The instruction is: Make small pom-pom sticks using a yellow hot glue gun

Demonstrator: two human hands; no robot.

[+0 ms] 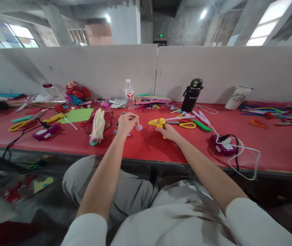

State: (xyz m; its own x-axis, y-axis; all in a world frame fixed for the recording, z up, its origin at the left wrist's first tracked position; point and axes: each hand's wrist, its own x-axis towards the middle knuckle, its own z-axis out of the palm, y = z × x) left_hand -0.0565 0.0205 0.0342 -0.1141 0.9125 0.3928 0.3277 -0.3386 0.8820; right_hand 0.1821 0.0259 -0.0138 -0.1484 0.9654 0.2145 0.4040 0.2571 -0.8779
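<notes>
My left hand (127,123) is closed in a pinch on the thin pale stem of a small purple pipe-cleaner flower (139,127), whose head hangs downward just above the red tabletop. To its right, my right hand (168,132) grips a yellow hot glue gun (157,122), nozzle pointing left toward the flower. Yellow-handled scissors (187,125) lie just right of the glue gun. A bundle of cream and green pipe cleaners (98,127) rests left of my left hand. Behind that hand a dark phone (118,120) is partly hidden.
Along the back stand a water bottle (130,95), a black flask (192,95) and a white cup (238,97). A purple power strip (223,146) with loose white cable sits right; another (46,132) lies left. Green paper (78,115) and a green craft knife (202,125) lie on the red table (146,150).
</notes>
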